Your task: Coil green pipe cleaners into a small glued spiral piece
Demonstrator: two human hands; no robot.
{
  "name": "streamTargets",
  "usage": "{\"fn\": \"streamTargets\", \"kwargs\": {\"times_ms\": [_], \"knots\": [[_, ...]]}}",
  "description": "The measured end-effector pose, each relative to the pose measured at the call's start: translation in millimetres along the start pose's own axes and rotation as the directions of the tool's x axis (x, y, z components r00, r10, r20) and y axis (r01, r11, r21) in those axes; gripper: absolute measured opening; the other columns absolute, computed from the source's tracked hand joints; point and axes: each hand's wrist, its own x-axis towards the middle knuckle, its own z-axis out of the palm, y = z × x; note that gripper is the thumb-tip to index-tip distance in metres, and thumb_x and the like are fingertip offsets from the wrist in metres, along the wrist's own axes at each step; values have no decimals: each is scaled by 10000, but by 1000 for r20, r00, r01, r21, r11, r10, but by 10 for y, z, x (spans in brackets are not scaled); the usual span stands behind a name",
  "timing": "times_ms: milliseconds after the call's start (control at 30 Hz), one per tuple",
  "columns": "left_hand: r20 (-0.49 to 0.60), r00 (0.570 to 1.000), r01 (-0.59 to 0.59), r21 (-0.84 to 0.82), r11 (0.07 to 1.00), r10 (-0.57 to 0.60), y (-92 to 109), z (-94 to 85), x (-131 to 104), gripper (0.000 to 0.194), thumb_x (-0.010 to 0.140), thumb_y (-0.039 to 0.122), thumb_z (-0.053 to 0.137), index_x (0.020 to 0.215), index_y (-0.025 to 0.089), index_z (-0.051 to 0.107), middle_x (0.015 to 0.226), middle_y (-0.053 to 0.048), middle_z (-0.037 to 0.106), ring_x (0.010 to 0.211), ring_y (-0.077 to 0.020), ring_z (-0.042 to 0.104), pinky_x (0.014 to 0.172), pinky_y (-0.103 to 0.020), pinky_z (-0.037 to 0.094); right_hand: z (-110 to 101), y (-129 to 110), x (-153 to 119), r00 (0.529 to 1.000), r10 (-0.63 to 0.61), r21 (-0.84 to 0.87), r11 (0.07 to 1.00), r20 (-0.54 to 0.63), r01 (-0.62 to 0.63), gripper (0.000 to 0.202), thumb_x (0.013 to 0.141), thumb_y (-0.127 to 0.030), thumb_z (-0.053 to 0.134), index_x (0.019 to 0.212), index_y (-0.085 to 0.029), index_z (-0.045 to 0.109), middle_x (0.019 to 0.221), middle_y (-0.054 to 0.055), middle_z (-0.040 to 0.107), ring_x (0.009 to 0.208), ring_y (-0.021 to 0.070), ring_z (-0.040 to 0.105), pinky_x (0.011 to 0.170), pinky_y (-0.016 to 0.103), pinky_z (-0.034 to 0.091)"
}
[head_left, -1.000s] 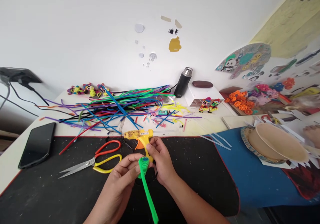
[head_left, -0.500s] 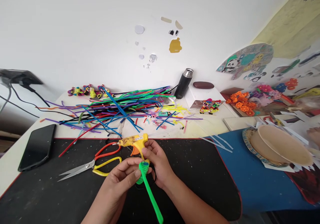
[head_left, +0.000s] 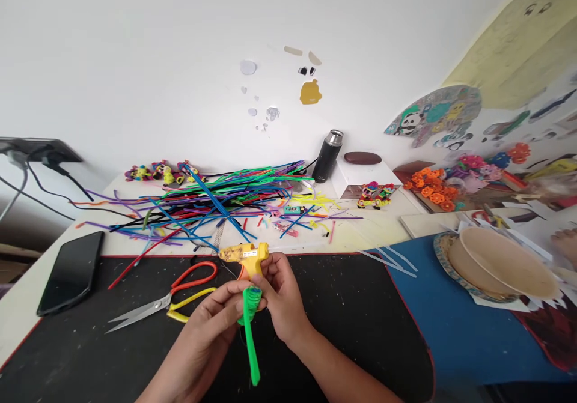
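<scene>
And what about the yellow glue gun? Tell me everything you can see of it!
The yellow, plastic-looking glue gun has a barrel blotched with dark stains, a white label with print too small to read, and an orange trigger underneath. Its barrel points to the left of the picture, roughly level. The bare right hand holds it by the handle, whose lower part is hidden. In front of that part is a green, ridged coil; I can't tell whether they touch.
</scene>
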Motion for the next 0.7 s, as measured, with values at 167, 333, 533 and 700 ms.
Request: {"fn": "streamTargets", "kwargs": {"times_ms": [167, 333, 533, 700], "knots": [[44, 998, 35, 48, 998, -37, 1, 13, -36, 373, 656, 426, 1003, 935, 216, 870, 884, -90, 838, 936, -266, 774, 912, -303, 558, -30, -47, -50, 1000, 2, 39, 999, -3, -2, 439, 837, -563, 874, 987, -236, 623, 883, -13, 659, 802, 170, 624, 734, 287, 476], [83, 995, 41, 115, 993, -51, -2, -60, -130, 367, 683, 406, 992, 978, 235, 859, 959, -85, 848, 957, -267, 762, 936, -327, 540, -68, -32, -96, 980, 200, 101, 974, 22, -201, 547, 764, -622, 906, 1028, -223, 641, 891, 8, 692, 683, 150, 598, 563, 240, 392], [120, 993, -14, 253, 967, -17, 3, -132, -223, 345, 720, 424, 962, 977, 220, 854, 997, -103, 839, 982, -281, 746, 913, -334, 535, -58, -84, -168, 968, 243, 47, 968, 57, -246, 557, 723, -596, 944, 1000, -197, 672, 837, -2, 685, 586, 102, 513, 460, 201, 272], [200, 980, -59, 359, 932, -15, 39, -166, -320, 330, 758, 424, 935, 999, 215, 847, 985, -118, 839, 979, -285, 749, 919, -339, 532, -68, -68, -267, 968, 239, -1, 971, 78, -240, 564, 741, -647, 910, 971, -194, 666, 801, -21, 658, 517, 74, 425, 420, 207, 203]]}}
